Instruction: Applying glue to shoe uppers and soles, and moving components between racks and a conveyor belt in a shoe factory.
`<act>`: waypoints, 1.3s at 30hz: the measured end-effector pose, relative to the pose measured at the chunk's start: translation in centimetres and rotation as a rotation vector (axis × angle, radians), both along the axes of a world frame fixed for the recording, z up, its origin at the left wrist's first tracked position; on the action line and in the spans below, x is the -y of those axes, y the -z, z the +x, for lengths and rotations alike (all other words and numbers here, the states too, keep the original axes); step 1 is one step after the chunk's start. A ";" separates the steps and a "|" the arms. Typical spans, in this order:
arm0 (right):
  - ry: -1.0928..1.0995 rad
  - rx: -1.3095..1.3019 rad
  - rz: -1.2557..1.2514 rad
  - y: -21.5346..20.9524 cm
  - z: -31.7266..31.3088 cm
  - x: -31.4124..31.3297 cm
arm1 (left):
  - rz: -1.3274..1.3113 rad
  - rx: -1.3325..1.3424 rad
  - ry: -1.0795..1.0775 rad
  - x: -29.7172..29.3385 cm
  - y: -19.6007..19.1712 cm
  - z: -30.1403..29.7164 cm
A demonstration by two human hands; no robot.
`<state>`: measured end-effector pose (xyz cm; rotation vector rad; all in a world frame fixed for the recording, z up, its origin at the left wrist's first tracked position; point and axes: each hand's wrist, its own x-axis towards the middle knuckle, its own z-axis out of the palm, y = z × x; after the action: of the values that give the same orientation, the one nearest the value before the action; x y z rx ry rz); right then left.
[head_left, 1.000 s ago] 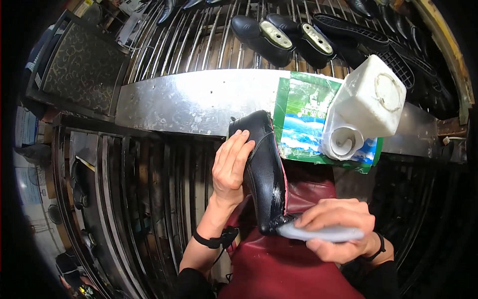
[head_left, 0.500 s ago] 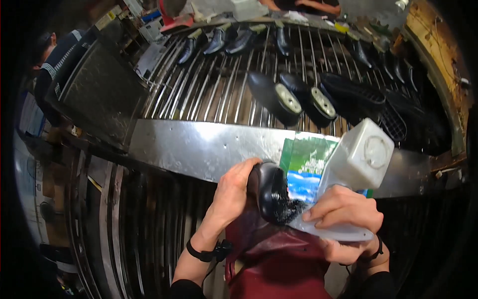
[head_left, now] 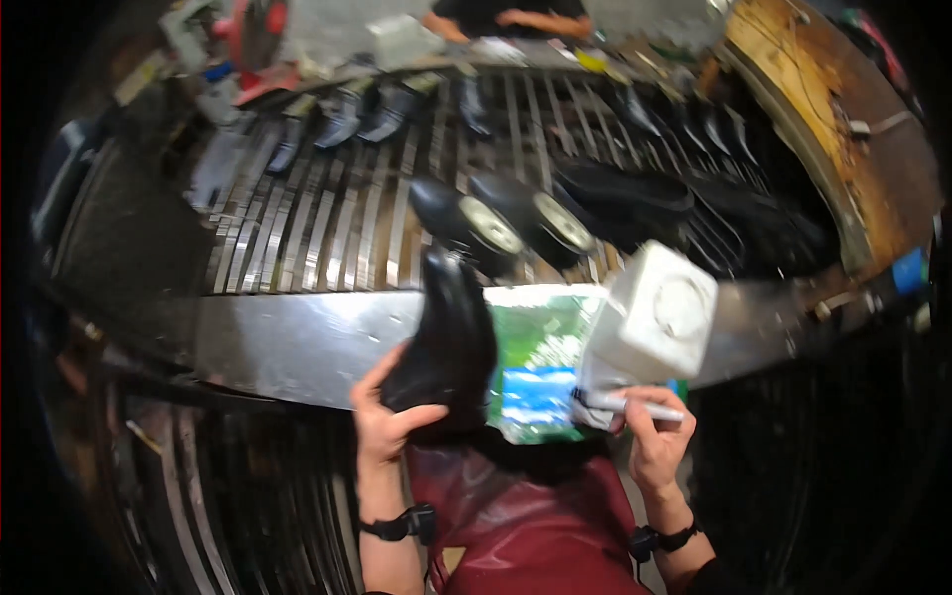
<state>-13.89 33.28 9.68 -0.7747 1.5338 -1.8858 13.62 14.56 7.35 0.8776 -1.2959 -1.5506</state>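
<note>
My left hand point(head_left: 380, 426) is closed round the lower end of a black shoe upper point(head_left: 451, 332), its thumb across the near side. The shoe stands with its narrow end pointing away from me, over the metal ledge. My right hand point(head_left: 654, 446) pinches the pale handle of a brush point(head_left: 645, 407). The brush's dark tip is beside the mouth of a white square plastic container point(head_left: 662, 302), which lies tilted with its base facing up and away. Under the container is a green and blue plastic bag point(head_left: 540, 342). Motion blurs the brush tip.
Beyond the metal ledge point(head_left: 297, 332) is a rack of metal bars point(head_left: 337, 213). Two black shoes with pale heel plates point(head_left: 491, 226) and black soles point(head_left: 625, 203) lie on it; several more shoes point(head_left: 347, 114) stand at the back. Another person's arms point(head_left: 540, 22) show at the far edge.
My right hand has taken the brush from the shoe's edge to the container's mouth. My left hand has turned the shoe so its narrow end points away. The view has shifted right.
</note>
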 end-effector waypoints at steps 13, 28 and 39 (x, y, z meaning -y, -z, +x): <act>0.219 0.216 0.164 3.9 0.5 -2.0 | 0.346 -0.010 0.113 -12.0 3.3 1.7; -0.284 0.284 -0.012 -3.1 0.9 -1.5 | 0.437 -0.138 0.227 -12.7 1.5 1.0; -0.634 -0.200 -0.074 -3.7 5.4 -7.0 | 0.494 -0.317 0.217 -10.7 3.0 0.3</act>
<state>-8.52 40.24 13.35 -1.3327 1.1380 -1.4234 13.93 25.30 4.32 0.7586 -0.8101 -2.1363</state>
